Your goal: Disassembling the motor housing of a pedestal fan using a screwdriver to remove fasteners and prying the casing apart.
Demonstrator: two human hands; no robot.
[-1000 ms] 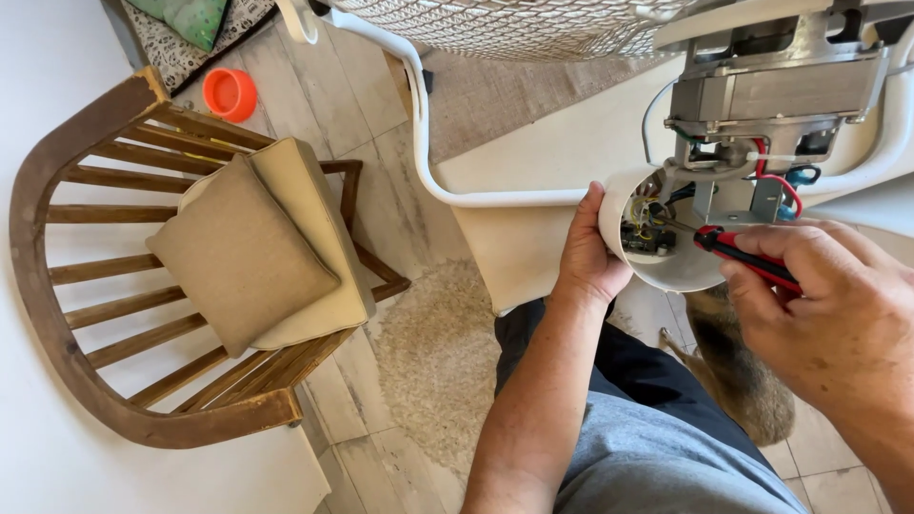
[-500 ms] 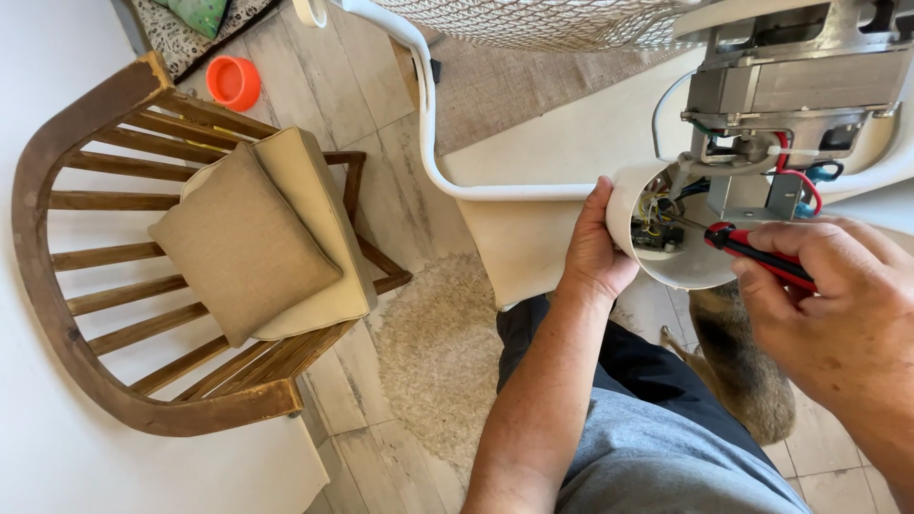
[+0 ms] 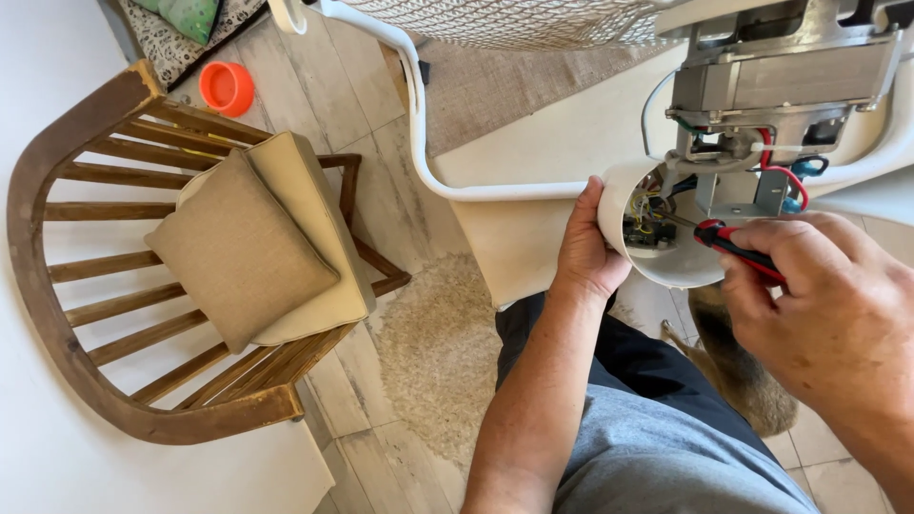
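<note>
Right hand [image 3: 828,305] shifted slightly lower since earlier frame, clamped on red-handled screwdriver [image 3: 738,246], tip inside open white housing [image 3: 666,271], left hand [image 3: 586,252] gripping housing rim, wiring [image 3: 647,214] exposed, wooden chair [image 3: 114,286] at left with cushion [image 3: 238,252]

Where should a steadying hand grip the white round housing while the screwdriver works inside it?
Grip the white round housing on its outer left wall, coming from the left, as the left hand does now. The curved wall gives the palm a wrap, and that side probably keeps the open mouth free for the screwdriver held in the right hand.
</note>
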